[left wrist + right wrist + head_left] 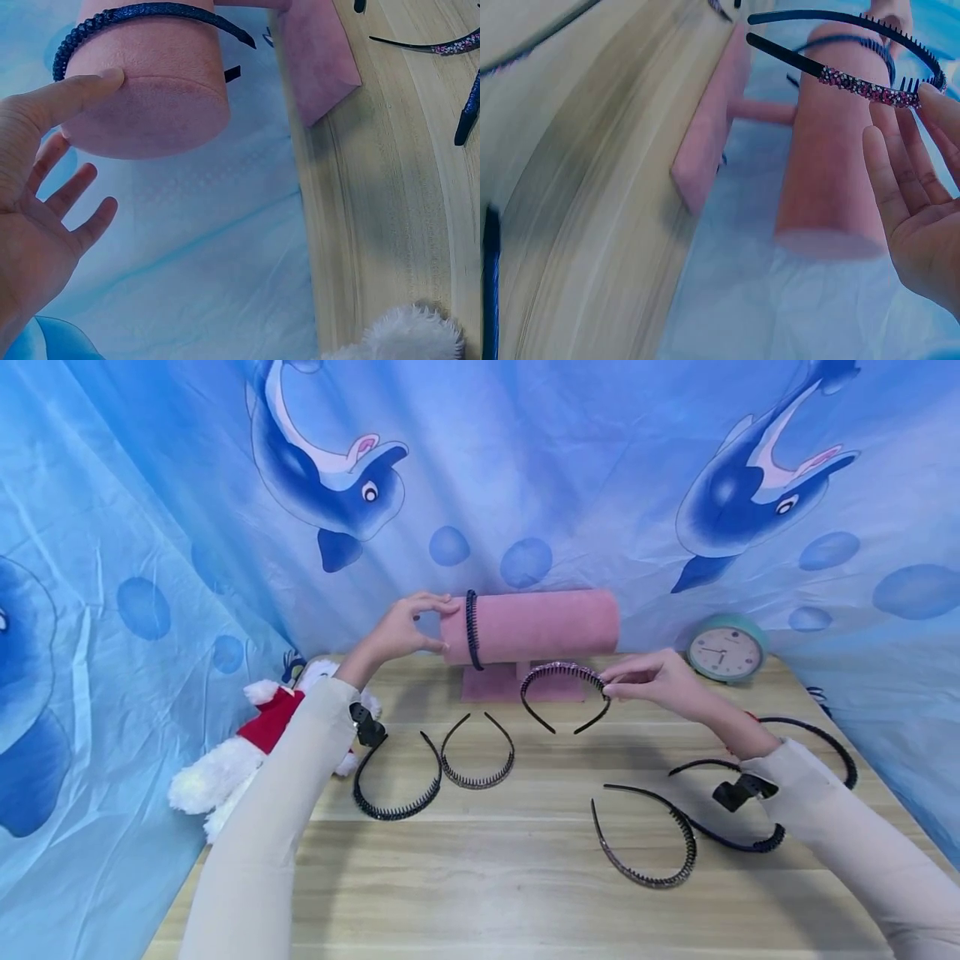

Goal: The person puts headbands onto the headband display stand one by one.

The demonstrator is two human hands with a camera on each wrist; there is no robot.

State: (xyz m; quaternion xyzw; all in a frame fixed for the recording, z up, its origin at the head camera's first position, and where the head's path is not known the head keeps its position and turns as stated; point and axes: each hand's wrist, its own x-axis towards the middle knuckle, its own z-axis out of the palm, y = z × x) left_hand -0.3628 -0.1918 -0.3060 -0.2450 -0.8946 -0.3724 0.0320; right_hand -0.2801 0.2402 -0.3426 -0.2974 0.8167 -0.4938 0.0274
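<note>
Two hands work our desk [480,868]: left hand [401,631], fingers straight, steadies the pink roll [536,627]; right hand [652,681] pinches a beaded headband [562,675] just before it. Our light grip risks dropping the headband.

We wear 2 long, close-fitting cream sleeves [255,827] that reach down to our wrists, leaving the left hand [401,628] and right hand [656,683] bare. A small black camera mount [738,792] is clipped at each wrist, just above the wooden table [480,893].
</note>
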